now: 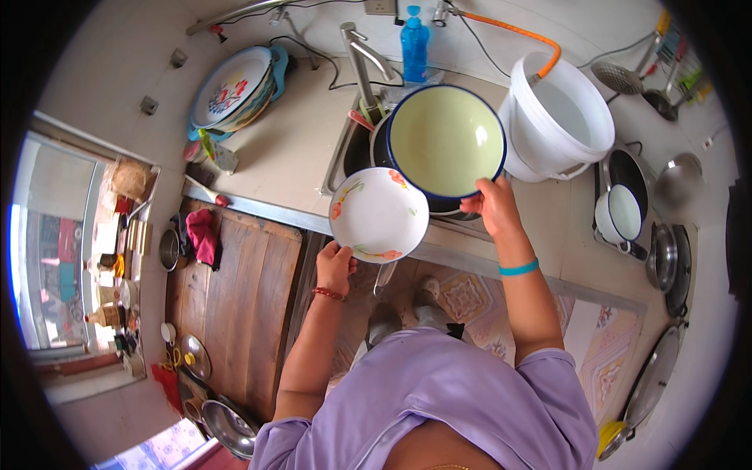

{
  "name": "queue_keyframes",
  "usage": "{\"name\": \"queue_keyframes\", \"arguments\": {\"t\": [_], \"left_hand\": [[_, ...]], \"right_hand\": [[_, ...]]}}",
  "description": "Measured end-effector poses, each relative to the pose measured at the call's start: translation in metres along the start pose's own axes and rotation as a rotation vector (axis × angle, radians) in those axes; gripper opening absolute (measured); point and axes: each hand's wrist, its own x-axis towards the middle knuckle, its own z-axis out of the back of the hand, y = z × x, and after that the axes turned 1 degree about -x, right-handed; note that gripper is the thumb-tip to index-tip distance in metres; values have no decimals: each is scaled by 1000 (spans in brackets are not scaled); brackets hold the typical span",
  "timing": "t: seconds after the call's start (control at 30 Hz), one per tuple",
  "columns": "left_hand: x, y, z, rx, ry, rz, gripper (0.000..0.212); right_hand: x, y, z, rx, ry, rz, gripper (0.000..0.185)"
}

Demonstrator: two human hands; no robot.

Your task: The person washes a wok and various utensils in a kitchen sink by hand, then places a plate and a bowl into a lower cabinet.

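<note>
My left hand grips the lower left rim of a white plate with orange flowers painted near its edge. In my right hand is the rim of a pale yellow-green enamel basin with a dark blue edge. The basin is tipped so its inside faces me, and its lower left rim overlaps or meets the plate's upper right edge in view. Behind both lies the sink, largely hidden, with a dark pan partly showing in it. A metal faucet stands over the sink's back edge.
A white bucket with an orange hose stands right of the basin. A blue bottle is by the wall. Stacked enamel trays lean at the back left. A wooden board surface extends left; pans hang on the right wall.
</note>
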Motion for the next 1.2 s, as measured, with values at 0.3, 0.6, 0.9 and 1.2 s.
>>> {"name": "queue_keyframes", "arguments": {"t": [0.3, 0.6, 0.9, 1.2], "left_hand": [[-34, 25, -45, -68, 56, -82, 8], [-94, 58, -35, -84, 116, -119, 11], [-165, 125, -20, 10, 107, -84, 10], [-228, 208, -39, 126, 356, 56, 7]], "right_hand": [[-53, -25, 20, -128, 273, -140, 33], [-119, -51, 52, -167, 231, -45, 25], [-207, -122, 117, -189, 99, -118, 17], [-312, -162, 197, -117, -5, -281, 18]]}}
